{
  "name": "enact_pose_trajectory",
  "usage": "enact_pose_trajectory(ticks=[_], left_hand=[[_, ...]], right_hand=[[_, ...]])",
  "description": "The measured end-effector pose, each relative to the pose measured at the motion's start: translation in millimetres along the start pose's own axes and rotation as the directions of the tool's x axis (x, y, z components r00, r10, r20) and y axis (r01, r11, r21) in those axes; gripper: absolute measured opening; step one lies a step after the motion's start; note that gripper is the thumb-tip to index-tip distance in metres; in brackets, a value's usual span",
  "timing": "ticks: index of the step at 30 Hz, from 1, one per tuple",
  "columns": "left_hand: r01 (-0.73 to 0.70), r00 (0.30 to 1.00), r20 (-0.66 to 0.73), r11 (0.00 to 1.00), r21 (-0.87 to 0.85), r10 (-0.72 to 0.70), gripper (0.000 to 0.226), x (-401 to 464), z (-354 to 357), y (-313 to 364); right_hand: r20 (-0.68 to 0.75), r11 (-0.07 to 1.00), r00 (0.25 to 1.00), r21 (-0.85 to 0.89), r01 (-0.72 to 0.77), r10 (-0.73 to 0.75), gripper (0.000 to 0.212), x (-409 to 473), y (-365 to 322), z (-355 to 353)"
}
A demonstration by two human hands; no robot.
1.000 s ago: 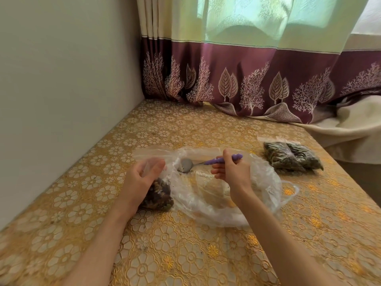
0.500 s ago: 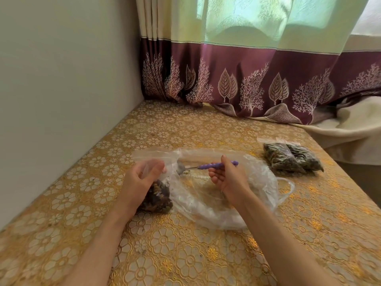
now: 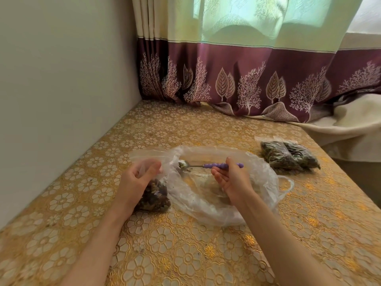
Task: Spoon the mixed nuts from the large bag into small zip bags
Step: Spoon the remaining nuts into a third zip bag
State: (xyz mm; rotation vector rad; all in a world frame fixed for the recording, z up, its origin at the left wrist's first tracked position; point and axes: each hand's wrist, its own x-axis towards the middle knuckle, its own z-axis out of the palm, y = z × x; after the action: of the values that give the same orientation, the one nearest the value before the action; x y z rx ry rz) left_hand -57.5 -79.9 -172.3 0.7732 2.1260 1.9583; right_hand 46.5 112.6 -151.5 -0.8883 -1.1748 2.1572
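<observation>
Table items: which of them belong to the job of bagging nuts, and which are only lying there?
Belong to the job:
- large bag
- spoon, held by right hand
- small zip bag, held open by left hand
- filled zip bags, already done

Only lying there:
- curtain
- gold tablecloth
- cream cloth

Gold floral table (image 3: 185, 129), mid-frame: big clear bag (image 3: 206, 203), small nut-filled zip bag (image 3: 154, 200) at its left; two packed bags (image 3: 288, 156) right.
</observation>
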Motion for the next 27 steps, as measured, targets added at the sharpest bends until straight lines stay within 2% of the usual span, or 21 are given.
enact_pose_trajectory(ticks=[6, 10, 13, 16, 19, 24, 27], left_hand=[[0.000, 1.000, -0.012, 1.000, 0.003, 0.000, 0.045, -0.9, 0.4, 1.4], [0.001, 1.000, -0.005, 1.000, 0.007, -0.001, 0.038, -2.2, 1.3, 2.8], [-0.012, 1.000, -0.002, 1.000, 0.019, 0.012, 0.035, -2.7, 0.9, 3.3], [-0.030, 1.000, 0.002, 0.999, 0.032, 0.030, 0.030, -2.6, 0.1, 2.2], [-0.037, 0.999, 0.003, 0.999, 0.039, 0.037, 0.028, -2.1, -2.1, -0.5], [-0.034, 0.999, 0.023, 0.998, 0.044, 0.033, 0.044, -2.4, -3.5, 0.8], [-0.038, 0.999, 0.031, 0.998, 0.056, 0.036, 0.067, -2.5, -1.0, 2.1]], right_hand=[[-0.063, 0.987, 0.987, -0.067, 0.144, -0.148, 0.044, -11.3, -6.8, -15.4], [-0.013, 0.969, 0.970, -0.045, 0.243, -0.243, 0.048, -24.1, -20.0, -18.0], [0.061, 0.943, 0.942, -0.026, 0.331, -0.329, 0.052, -34.7, -35.1, -9.8], [0.151, 0.926, 0.915, 0.002, 0.378, -0.374, 0.041, -43.4, -47.5, 2.8], [0.276, 0.912, 0.876, 0.006, 0.411, -0.396, 0.040, -50.9, -52.2, 15.8], [0.454, 0.893, 0.800, -0.018, 0.449, -0.393, 0.030, -60.4, -44.9, 29.0], [0.524, 0.887, 0.769, -0.053, 0.459, -0.367, 0.022, -61.5, -41.9, 26.5]])
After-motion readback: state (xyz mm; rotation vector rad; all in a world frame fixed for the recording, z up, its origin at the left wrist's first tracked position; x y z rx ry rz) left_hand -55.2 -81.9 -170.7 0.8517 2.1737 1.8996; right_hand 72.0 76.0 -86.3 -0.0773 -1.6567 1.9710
